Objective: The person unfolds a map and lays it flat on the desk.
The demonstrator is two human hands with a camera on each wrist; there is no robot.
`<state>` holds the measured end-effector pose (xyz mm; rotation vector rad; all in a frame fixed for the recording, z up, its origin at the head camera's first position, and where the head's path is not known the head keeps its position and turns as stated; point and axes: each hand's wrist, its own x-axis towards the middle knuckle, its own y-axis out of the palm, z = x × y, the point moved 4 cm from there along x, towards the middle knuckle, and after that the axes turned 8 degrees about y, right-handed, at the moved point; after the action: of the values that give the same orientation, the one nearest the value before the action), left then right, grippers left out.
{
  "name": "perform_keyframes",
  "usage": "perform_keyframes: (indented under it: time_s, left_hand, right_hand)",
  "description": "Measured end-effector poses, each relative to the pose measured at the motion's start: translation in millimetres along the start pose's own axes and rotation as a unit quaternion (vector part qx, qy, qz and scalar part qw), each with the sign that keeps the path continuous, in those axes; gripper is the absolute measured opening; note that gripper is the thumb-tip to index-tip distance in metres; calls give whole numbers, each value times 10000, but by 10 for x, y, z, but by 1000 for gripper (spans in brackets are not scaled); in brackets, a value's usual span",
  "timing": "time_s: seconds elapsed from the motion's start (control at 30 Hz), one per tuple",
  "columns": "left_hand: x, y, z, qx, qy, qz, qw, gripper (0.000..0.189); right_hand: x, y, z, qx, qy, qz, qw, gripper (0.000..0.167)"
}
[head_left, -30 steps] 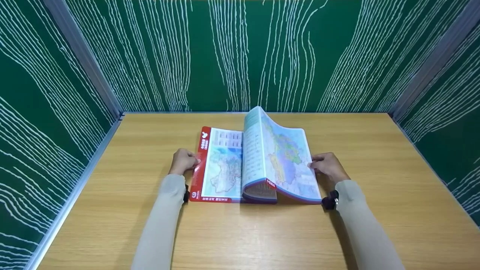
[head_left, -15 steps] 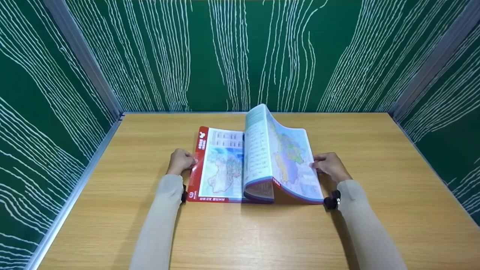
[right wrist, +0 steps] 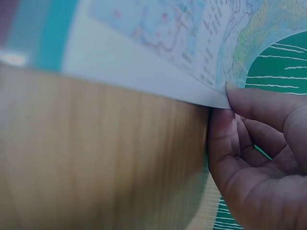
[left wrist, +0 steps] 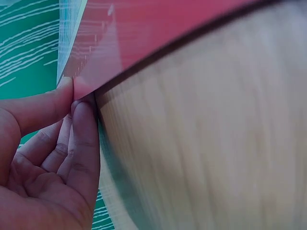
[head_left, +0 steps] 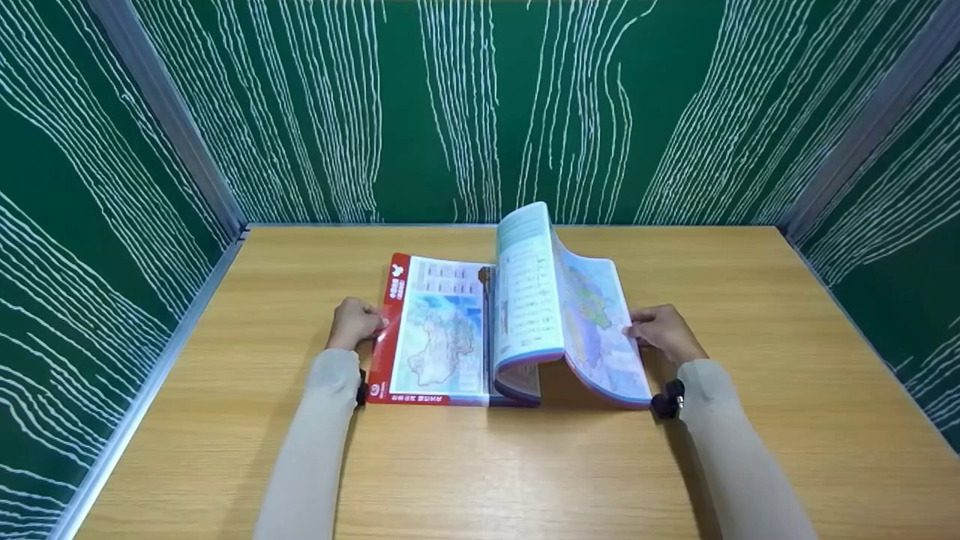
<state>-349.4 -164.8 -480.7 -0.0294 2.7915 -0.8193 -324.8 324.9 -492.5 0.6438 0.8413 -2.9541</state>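
Observation:
A glossy folded map (head_left: 442, 352) lies partly spread on the table, with a red border down its left side. Its middle panel (head_left: 529, 300) stands up in a curved fold, and the right panel (head_left: 596, 322) slopes down from it. My left hand (head_left: 352, 324) pinches the red left edge; the left wrist view shows thumb and forefinger on either side of the sheet (left wrist: 129, 38). At the opposite edge my right hand (head_left: 666, 334) pinches the white margin between thumb and forefinger, as the right wrist view shows. Part of the map is hidden behind the raised fold.
The wooden table (head_left: 480, 472) extends around the map on all sides. Green panels (head_left: 435, 112) with white wavy lines stand at the back, left and right, joined by grey posts (head_left: 169, 112).
My left hand has drawn the red edge leftward, and the right hand has shifted slightly right. The map is wider; its raised fold has moved right and more of the left panel shows.

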Motion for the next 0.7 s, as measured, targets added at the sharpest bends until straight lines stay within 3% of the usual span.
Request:
perform_keyframes:
  time_s: [0.17,0.4,0.7]
  left_hand:
    - [-24,-35,11,-99,-45,8,9999,30]
    - [-20,-104,14,510,473,-343,9970,24]
    - [-46,-142,49,183,135,-165,9996,27]
  right_hand:
    - [-10,-33,8,-44,30,5,10000,43]
    - [-12,-52,0,39,-200,78,9998,45]
    - [-10,-51,10,-43,-62,36,10000,45]
